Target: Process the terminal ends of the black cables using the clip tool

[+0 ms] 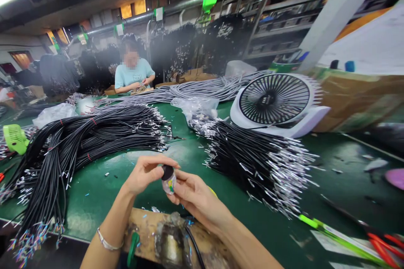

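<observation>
A small jar (169,183) with a dark lid and a colourful label is held between my two hands, above a wooden board (143,222). My left hand (148,173) has its fingers and thumb closed round the dark lid. The jar's body sits in the fingers of my right hand (193,191). Below the hands, a metal fixture (172,246) stands on the board, with a black cable (195,246) beside it. A green-handled item (134,243) lies on the board's left part.
Black cable bundles (104,134) lie left, and another bundle (249,159) right. Behind are a white fan (273,98), a plastic bag (202,109) and grey cables (195,89). Red-handled pliers (383,243) lie front right. Across the table sits a person (134,73).
</observation>
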`<move>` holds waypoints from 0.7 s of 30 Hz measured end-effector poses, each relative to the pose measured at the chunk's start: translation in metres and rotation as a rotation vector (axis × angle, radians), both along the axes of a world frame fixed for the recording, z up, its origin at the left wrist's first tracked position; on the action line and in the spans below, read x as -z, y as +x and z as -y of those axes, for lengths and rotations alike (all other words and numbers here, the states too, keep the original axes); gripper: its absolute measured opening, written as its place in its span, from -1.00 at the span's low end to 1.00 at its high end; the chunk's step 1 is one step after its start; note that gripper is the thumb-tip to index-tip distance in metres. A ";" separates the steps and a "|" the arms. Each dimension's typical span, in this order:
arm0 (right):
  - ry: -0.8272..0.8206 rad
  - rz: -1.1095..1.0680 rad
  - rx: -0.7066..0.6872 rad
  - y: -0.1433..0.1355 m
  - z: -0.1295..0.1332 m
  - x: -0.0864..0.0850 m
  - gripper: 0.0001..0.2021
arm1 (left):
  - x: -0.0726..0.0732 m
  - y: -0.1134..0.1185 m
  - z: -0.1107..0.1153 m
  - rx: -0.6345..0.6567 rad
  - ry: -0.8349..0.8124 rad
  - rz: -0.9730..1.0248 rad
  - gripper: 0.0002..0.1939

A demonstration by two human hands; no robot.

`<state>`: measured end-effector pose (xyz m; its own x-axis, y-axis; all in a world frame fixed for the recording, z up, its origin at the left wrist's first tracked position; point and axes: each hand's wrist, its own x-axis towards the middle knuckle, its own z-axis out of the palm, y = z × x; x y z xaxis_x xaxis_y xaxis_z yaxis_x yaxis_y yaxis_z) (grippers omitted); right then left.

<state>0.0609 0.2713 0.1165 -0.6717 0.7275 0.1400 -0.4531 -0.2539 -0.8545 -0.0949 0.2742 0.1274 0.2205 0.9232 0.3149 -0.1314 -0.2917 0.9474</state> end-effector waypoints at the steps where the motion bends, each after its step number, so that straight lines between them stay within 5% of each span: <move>1: -0.002 -0.005 -0.011 0.000 0.001 0.000 -0.66 | 0.000 0.000 0.000 0.013 -0.011 0.038 -0.65; 6: -0.030 -0.008 -0.047 0.000 0.006 -0.002 -0.63 | -0.003 0.010 0.004 -0.096 -0.040 0.179 -0.67; 14: 0.099 0.213 0.162 -0.003 0.003 0.003 -0.59 | -0.015 0.017 0.001 -0.414 -0.194 0.166 -0.74; 21: 0.249 0.265 0.347 -0.001 0.016 -0.010 -0.60 | 0.009 0.005 -0.023 -0.743 -0.277 0.116 -0.73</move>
<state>0.0598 0.2551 0.1269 -0.4317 0.8807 0.1949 -0.2338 0.0994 -0.9672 -0.0896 0.2973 0.1183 -0.5030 0.8635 0.0363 -0.0969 -0.0980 0.9905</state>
